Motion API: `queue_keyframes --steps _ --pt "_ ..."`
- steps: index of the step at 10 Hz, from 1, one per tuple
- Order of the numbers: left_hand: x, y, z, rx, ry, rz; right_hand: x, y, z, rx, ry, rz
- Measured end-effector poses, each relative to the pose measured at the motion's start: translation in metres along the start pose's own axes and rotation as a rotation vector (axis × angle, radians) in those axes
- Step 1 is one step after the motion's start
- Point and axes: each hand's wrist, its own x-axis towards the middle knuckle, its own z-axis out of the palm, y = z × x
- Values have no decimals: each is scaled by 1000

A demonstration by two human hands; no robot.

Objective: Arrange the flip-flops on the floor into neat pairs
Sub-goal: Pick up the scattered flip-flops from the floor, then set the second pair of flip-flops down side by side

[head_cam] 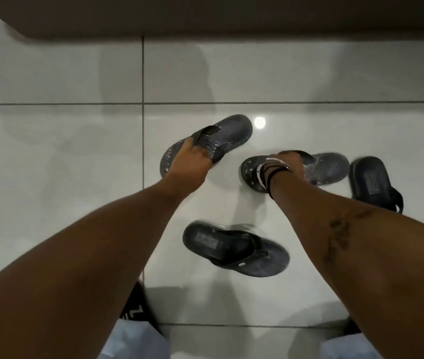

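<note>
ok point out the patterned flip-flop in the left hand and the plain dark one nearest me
patterned flip-flop [234, 130], head view, on its bare footbed past the strap
plain dark flip-flop [207, 240], head view, on its heel label

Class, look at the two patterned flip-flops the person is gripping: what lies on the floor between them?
In the head view, only bare white tile lies between the left patterned flip-flop and the right patterned flip-flop.

Four flip-flops lie on the tiled floor [76, 151]. The left hand [187, 164] sits on the far-left flip-flop [231, 130], at its strap. Just to the right, the right hand [293, 161] rests on a second flip-flop [330, 167]. A third flip-flop [371, 182] lies right of that hand. The fourth flip-flop [234, 247] lies nearer the person, between the two forearms.
</note>
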Motion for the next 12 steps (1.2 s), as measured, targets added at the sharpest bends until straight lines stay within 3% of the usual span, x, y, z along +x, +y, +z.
queue_keyframes --steps 1,2,3,4,5,6,7,8,9,10,11,12 --pt "-5 -10 1 -225 -32 -291 -38 -1 0 411 194 -4" --pt "-18 -22 -1 -334 -32 -430 -68 -21 5 333 313 -194" --pt "-28 -26 5 -460 -12 -582 -79 -49 3 286 228 -344" --pt "-31 -26 14 -522 -41 -639 -82 -77 5 261 179 -423" --pt "-38 -18 27 -473 -107 -583 -90 -93 12 257 223 -402" --pt "-47 -6 38 -456 -126 -605 -97 -88 16 190 403 -441" --pt "-50 5 31 -497 80 -686 -99 -62 18 268 498 -534" --pt "-62 28 17 -546 298 -746 -98 -10 23 351 589 -488" --pt "-93 78 8 -620 335 -625 -92 68 37 299 487 -289" --pt "-113 137 8 -521 10 -425 -87 146 54 211 323 -48" --pt "-117 183 8 -561 -213 -632 -80 200 69 187 179 77" --pt "-99 213 10 -725 -271 -1013 -70 228 79 170 132 69"
